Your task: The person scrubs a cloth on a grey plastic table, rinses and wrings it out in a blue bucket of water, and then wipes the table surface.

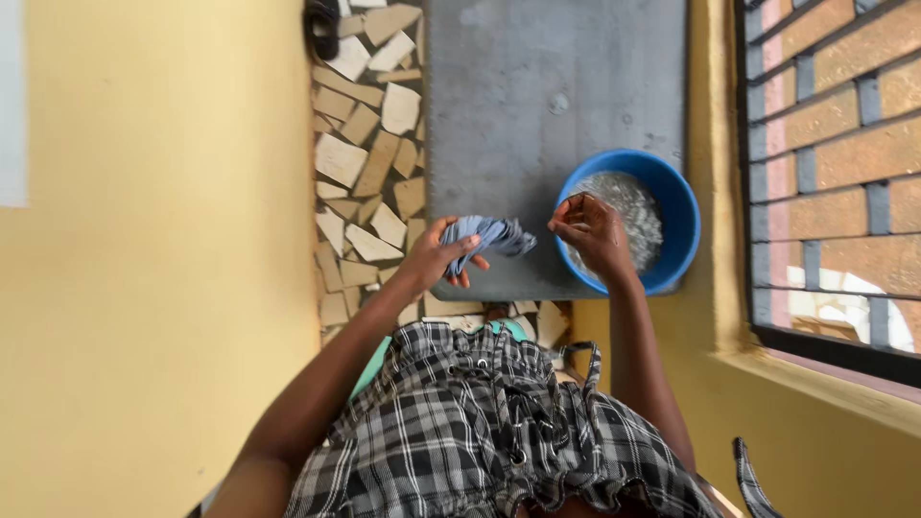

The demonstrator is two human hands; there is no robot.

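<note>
Head view: crumpled, wet grey-blue cloth (486,236) bunched in left hand (436,257).

open slab ahead, basin at right
the grey slab (537,105) lies bare beyond the hands; the blue basin (683,206) and yellow wall (715,144) block the right.

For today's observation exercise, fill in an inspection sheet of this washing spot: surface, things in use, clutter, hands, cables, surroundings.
Surface: grey slab, wet patches, set in broken-tile floor.
Things in use: blue-grey cloth, bunched; blue basin holding soapy water.
Clutter: dark object at the top edge, too cut off to identify.
Hands: left hand grips the cloth; right hand over the basin, fingers pinched, apparently empty.
Cables: nothing seen.
Surroundings: yellow wall; barred window facing brickwork.
</note>
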